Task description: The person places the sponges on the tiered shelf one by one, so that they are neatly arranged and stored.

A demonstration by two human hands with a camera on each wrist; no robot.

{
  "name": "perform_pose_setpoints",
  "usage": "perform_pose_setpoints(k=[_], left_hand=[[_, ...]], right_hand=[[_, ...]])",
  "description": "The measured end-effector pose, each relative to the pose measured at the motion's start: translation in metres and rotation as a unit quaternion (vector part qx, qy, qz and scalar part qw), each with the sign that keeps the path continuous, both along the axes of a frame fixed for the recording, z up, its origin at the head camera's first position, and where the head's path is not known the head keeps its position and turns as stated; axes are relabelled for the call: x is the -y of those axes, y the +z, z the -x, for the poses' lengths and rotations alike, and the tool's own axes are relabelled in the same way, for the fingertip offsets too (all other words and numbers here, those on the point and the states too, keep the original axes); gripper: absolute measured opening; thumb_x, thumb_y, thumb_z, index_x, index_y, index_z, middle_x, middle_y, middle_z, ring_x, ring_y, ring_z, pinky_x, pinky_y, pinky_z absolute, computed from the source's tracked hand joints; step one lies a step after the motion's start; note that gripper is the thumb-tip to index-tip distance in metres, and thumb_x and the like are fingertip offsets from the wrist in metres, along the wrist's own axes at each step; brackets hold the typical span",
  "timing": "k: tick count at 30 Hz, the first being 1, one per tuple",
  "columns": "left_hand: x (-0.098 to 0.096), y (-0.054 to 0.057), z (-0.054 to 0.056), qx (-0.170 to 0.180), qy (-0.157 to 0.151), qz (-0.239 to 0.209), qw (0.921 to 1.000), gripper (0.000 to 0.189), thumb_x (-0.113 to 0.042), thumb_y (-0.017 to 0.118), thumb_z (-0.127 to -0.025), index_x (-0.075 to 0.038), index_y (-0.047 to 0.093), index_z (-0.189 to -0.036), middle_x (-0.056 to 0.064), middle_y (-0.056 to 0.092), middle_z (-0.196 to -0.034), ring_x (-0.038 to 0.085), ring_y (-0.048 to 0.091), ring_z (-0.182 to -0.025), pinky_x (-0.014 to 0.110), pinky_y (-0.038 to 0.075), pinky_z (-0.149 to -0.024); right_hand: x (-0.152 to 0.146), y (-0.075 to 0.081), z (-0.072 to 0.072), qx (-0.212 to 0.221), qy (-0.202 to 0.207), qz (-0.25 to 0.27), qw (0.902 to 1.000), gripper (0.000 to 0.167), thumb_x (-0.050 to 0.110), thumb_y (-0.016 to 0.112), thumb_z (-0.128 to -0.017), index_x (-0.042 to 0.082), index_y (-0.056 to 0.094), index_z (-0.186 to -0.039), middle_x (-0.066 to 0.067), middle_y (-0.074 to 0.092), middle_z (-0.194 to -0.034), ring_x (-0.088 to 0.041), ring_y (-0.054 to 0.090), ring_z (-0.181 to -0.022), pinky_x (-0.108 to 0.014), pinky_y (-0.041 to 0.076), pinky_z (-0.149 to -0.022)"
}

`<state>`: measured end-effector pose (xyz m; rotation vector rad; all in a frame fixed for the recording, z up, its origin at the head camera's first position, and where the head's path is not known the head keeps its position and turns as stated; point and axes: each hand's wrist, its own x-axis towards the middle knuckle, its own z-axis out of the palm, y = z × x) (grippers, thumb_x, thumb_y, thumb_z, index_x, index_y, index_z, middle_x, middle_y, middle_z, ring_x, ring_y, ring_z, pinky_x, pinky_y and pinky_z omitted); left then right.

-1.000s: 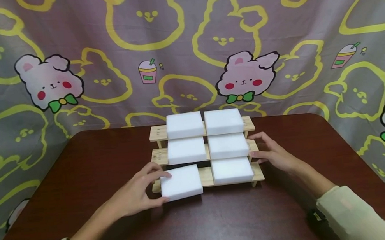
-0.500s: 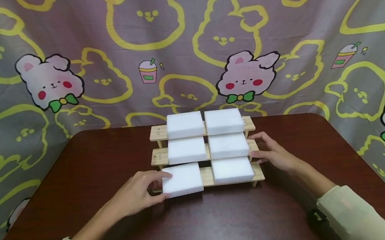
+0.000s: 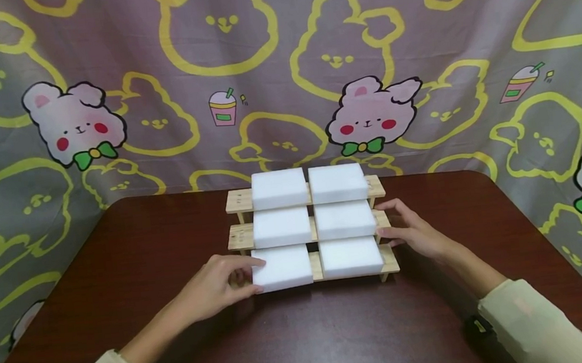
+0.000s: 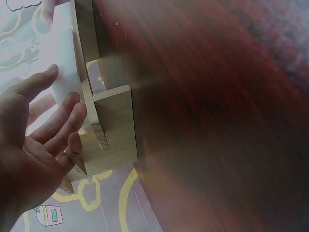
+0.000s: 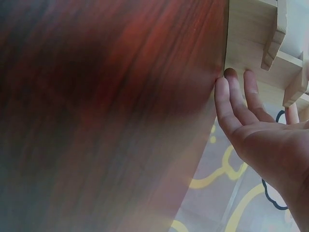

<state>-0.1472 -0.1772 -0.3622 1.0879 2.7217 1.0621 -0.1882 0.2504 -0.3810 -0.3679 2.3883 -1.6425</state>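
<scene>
A three-tier wooden stand (image 3: 316,266) carries white foam-like blocks, two to a tier. At the bottom left tier, my left hand (image 3: 222,282) pinches one white block (image 3: 281,265) by its left end, thumb at the front and a finger on top. That block sits slightly askew and juts a little past the shelf's front edge. In the left wrist view, the thumb and fingers of the left hand (image 4: 41,130) are at the block's end, beside the shelf. My right hand (image 3: 418,238) touches the stand's right side. Its fingers (image 5: 236,104) reach fairly straight along the wooden side panel.
A dark reddish-brown table (image 3: 308,345) bears the stand near its back edge. Behind it hangs a grey curtain (image 3: 269,77) printed with cartoon animals. Another white block (image 3: 351,256) lies on the bottom tier's right side.
My left hand has moved the white block right and slightly back onto the bottom shelf, and the block has turned straighter. My right hand stays at the stand's side.
</scene>
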Motion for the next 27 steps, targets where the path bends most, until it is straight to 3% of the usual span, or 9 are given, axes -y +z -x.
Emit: perform_pose_setpoints(k=[19,27], left_hand=[[-0.0089,-0.0016,0.0038,0.040,0.006,0.004,0.9992,0.035,-0.009,0.082,-0.089,0.002,0.073,-0.121,-0.004,0.068,-0.081,-0.002,0.059,-0.058,0.022,0.052,-0.060],[-0.0055,0.0008,0.0034,0.029,-0.004,0.010,0.9995,0.041,-0.016,0.084,-0.088,-0.001,0.072,-0.124,-0.010,0.067,-0.080,-0.001,0.055,-0.066,0.025,0.052,-0.062]], right_hand=[[0.0016,-0.0006,-0.0002,-0.004,0.001,-0.002,1.0000,0.055,0.014,0.063,-0.101,-0.001,0.035,-0.145,-0.032,0.043,-0.146,-0.038,0.056,-0.120,-0.040,0.055,-0.085],[0.0013,0.0021,-0.0012,-0.002,0.005,-0.014,0.9999,0.054,0.016,0.064,-0.101,0.000,0.036,-0.145,-0.032,0.045,-0.145,-0.041,0.054,-0.123,-0.043,0.055,-0.086]])
